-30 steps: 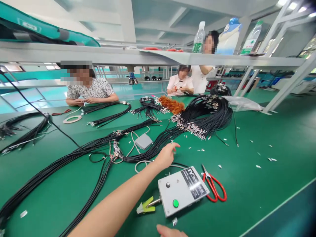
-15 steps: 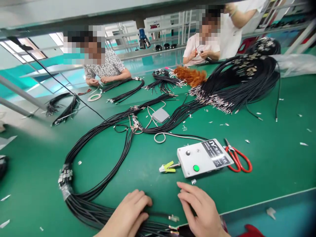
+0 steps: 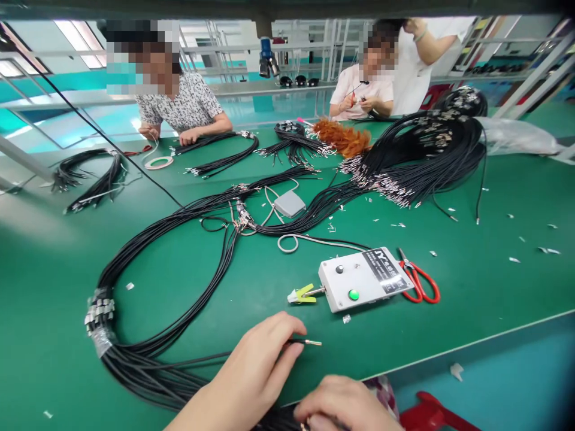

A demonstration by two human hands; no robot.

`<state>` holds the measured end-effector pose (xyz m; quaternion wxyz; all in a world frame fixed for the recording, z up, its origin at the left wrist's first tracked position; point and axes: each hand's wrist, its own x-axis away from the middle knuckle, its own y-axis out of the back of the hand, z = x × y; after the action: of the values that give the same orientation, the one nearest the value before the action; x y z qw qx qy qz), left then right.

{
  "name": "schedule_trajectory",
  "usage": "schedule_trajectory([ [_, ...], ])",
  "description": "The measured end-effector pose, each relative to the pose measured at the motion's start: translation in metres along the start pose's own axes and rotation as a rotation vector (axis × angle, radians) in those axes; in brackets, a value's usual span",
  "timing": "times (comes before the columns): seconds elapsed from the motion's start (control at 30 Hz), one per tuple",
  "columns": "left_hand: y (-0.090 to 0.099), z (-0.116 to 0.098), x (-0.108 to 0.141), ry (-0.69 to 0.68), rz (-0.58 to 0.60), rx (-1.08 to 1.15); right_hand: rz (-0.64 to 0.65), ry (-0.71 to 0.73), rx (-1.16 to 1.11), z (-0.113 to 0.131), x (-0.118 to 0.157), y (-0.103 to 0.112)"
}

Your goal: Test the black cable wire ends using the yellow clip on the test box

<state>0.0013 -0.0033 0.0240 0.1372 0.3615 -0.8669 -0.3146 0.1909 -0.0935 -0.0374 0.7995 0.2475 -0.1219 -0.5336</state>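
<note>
Cable (image 3: 298,342), one, snug in left hand's grip (image 3: 265,362), right hand's grip (image 3: 342,402) unclear, one grey box (image 3: 348,281) beyond.

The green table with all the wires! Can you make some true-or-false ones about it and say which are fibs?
1. The left hand holds a thin black cable with a shiny tip. True.

2. The flat, pale grey box has a round green button. True.

3. The red-handled metal scissors lie left of the box. False: they lie at its right end.

4. The right hand is touching the scissors. False: it is apart from them, lower in the picture.

5. The fluffy orange bundle lies between the hands. False: it lies farther back, beside the big heap of black cables.
</note>
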Motion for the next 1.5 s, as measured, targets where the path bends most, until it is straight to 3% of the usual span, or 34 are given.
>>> schedule_trajectory([
  [0.13,-0.002,-0.003,-0.005,-0.032,-0.014,0.087,-0.285,-0.295,-0.283,0.009,-0.007,0.011],
  [0.23,-0.003,0.000,-0.003,-0.032,-0.082,0.116,-0.450,-0.386,-0.649,0.014,-0.022,0.013],
  [0.33,-0.005,0.000,-0.002,-0.037,-0.178,0.122,-0.455,-0.373,-0.951,0.019,-0.037,0.012],
  [0.47,-0.009,0.000,-0.001,-0.066,-0.247,0.105,-0.449,-0.410,-1.146,0.024,-0.050,0.014],
  [0.83,-0.024,0.001,0.001,-0.086,-0.434,0.040,-0.417,-0.394,-1.223,0.017,-0.044,-0.004],
  [1.2,-0.029,0.001,0.001,-0.060,-0.516,0.104,-0.416,-0.410,-1.315,0.026,-0.055,0.004],
  [1.33,-0.033,0.004,0.002,0.072,-0.501,0.288,-0.474,-0.400,-1.286,0.026,-0.058,-0.006],
  [1.5,-0.034,0.004,-0.002,0.304,-0.434,0.722,-0.481,-0.392,-1.183,0.021,-0.062,-0.020],
])
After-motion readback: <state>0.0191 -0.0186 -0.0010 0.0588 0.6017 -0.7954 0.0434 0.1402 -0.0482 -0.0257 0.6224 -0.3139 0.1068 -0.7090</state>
